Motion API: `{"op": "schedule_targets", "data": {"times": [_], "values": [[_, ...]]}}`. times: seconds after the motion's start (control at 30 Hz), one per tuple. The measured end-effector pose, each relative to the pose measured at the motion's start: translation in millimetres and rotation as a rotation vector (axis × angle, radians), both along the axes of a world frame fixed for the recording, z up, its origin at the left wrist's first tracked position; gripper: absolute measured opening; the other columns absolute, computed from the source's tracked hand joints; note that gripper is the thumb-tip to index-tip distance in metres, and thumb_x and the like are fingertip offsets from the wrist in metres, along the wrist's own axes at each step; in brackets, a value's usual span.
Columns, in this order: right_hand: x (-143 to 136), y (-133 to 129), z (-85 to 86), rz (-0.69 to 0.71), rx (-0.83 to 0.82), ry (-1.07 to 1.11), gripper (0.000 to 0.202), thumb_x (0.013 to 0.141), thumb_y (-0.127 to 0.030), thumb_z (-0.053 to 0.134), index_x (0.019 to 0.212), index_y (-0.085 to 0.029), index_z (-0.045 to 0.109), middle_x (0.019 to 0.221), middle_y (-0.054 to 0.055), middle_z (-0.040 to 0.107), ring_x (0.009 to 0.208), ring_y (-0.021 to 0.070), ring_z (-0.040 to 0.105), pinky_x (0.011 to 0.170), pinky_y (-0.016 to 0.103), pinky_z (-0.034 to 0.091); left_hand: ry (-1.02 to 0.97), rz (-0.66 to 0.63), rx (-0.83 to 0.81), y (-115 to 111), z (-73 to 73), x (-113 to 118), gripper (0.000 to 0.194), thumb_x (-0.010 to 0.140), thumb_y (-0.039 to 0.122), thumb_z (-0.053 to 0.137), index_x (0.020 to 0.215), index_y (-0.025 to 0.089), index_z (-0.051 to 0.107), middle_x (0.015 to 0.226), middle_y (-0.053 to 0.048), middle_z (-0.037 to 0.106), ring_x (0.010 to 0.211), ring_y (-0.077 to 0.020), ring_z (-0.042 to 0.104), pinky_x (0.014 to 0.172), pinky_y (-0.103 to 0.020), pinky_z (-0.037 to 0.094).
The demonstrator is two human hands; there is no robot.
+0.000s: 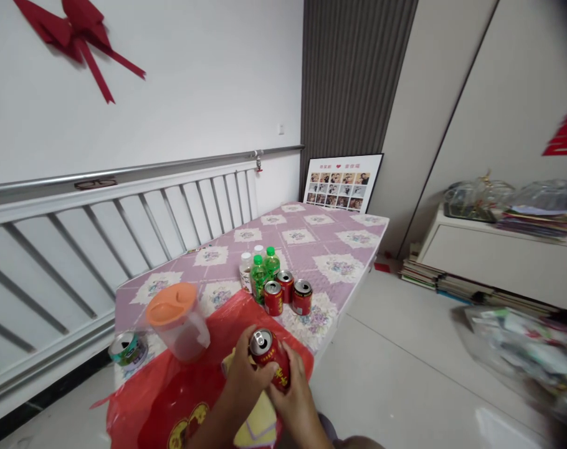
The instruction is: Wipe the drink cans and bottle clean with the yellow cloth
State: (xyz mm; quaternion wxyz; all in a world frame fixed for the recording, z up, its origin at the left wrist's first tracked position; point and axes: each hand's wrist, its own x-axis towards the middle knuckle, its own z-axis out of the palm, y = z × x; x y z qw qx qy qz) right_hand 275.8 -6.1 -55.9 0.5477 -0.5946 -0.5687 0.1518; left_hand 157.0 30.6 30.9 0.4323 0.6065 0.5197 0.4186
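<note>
A red drink can (268, 350) with yellow lettering is held between both my hands above the front of the table, its top tipped toward me. My left hand (247, 369) grips it from the left, thumb across the front. From the right, my right hand (293, 391) wraps round its lower side. The tab on the can's lid shows. Below my hands lies a folded yellow cloth (256, 419), partly hidden by my arms. Under that spreads a red plastic bag (234, 324) with a darker red surface (164, 399) bearing gold figures.
Beyond my hands stand a red can (273, 299) with two similar cans, green-capped bottles (258, 280) and white-capped bottles (245, 274). To the left are an orange-lidded pitcher (183, 333) and a teal can (127, 350). A radiator (138, 231) runs along the patterned table's (323, 240) left side.
</note>
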Motion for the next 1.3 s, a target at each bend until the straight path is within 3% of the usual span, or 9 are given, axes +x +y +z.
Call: {"op": "schedule_targets", "data": {"times": [0.13, 0.27, 0.5, 0.7, 0.9, 1.0, 1.2, 1.3], "values": [[31.9, 20.0, -4.2, -0.03, 0.013, -0.003, 0.06, 0.078, -0.023, 0.06, 0.134, -0.02, 0.041, 0.13, 0.013, 0.053, 0.123, 0.0295, 0.052, 0.105, 0.048, 0.043, -0.181, -0.107, -0.077, 15.7, -11.0, 28.8, 0.076, 0.059, 0.007, 0.065, 0.131, 0.018, 0.043, 0.127, -0.012, 0.063, 0.113, -0.0264, 0.063, 0.091, -0.034, 0.055], [55.8, 40.2, -5.7, -0.014, 0.041, 0.012, 0.062, 0.075, -0.019, 0.057, 0.135, -0.019, 0.041, 0.129, 0.012, 0.052, 0.123, 0.0267, 0.051, 0.107, 0.044, 0.041, -0.305, -0.112, -0.136, 31.7, -27.7, 57.3, 0.069, 0.06, 0.003, 0.065, 0.125, 0.017, 0.046, 0.123, -0.014, 0.065, 0.111, -0.0268, 0.065, 0.095, -0.037, 0.054], [73.7, 66.9, -23.0, 0.025, 0.014, 0.031, 0.064, 0.076, -0.017, 0.055, 0.138, -0.018, 0.04, 0.132, 0.014, 0.053, 0.124, 0.0262, 0.052, 0.106, 0.043, 0.042, -0.114, 0.042, -0.084, 57.0, -57.2, 89.7, 0.068, 0.061, 0.01, 0.07, 0.126, 0.016, 0.048, 0.122, -0.013, 0.066, 0.114, -0.0276, 0.063, 0.1, -0.038, 0.049], [83.4, 74.8, -31.2, -0.023, 0.004, 0.059, 0.064, 0.077, -0.02, 0.057, 0.139, -0.02, 0.041, 0.132, 0.012, 0.054, 0.124, 0.0265, 0.052, 0.106, 0.044, 0.042, -0.014, 0.147, -0.07, 68.7, -63.8, 106.6, 0.067, 0.062, 0.012, 0.07, 0.125, 0.015, 0.047, 0.126, -0.015, 0.062, 0.119, -0.028, 0.059, 0.102, -0.038, 0.046], [96.2, 72.3, -29.5, -0.137, -0.127, 0.038, 0.051, 0.072, -0.021, 0.058, 0.123, -0.015, 0.054, 0.117, 0.014, 0.063, 0.112, 0.0287, 0.061, 0.098, 0.043, 0.048, -0.006, 0.218, 0.009, 79.1, -76.2, 118.5, 0.061, 0.062, 0.011, 0.069, 0.119, 0.018, 0.05, 0.122, -0.012, 0.064, 0.118, -0.0288, 0.059, 0.103, -0.043, 0.044], [96.9, 74.1, -27.5, -0.161, -0.173, 0.009, 0.035, 0.073, -0.022, 0.058, 0.108, -0.017, 0.06, 0.106, 0.012, 0.068, 0.101, 0.0288, 0.065, 0.091, 0.041, 0.052, 0.01, 0.25, 0.029, 82.4, -83.6, 122.5, 0.059, 0.063, 0.015, 0.07, 0.118, 0.017, 0.051, 0.121, -0.012, 0.064, 0.119, -0.0301, 0.058, 0.104, -0.045, 0.043], [94.7, 77.7, -22.4, -0.174, -0.185, -0.018, 0.006, 0.082, -0.025, 0.054, 0.087, -0.022, 0.056, 0.084, 0.007, 0.067, 0.083, 0.0257, 0.066, 0.074, 0.036, 0.053, 0.054, 0.238, 0.038, 83.7, -87.6, 129.8, 0.06, 0.068, 0.013, 0.068, 0.123, 0.017, 0.044, 0.127, -0.014, 0.057, 0.123, -0.0275, 0.055, 0.109, -0.043, 0.039], [94.1, 78.4, -20.8, -0.18, -0.188, -0.043, 0.006, 0.084, -0.025, 0.052, 0.078, -0.024, 0.053, 0.079, 0.006, 0.064, 0.078, 0.0244, 0.063, 0.07, 0.034, 0.051, 0.033, 0.195, 0.021, 85.4, -91.4, 129.8, 0.061, 0.071, 0.012, 0.064, 0.126, 0.017, 0.038, 0.132, -0.015, 0.052, 0.128, -0.0277, 0.05, 0.112, -0.045, 0.034]]}}
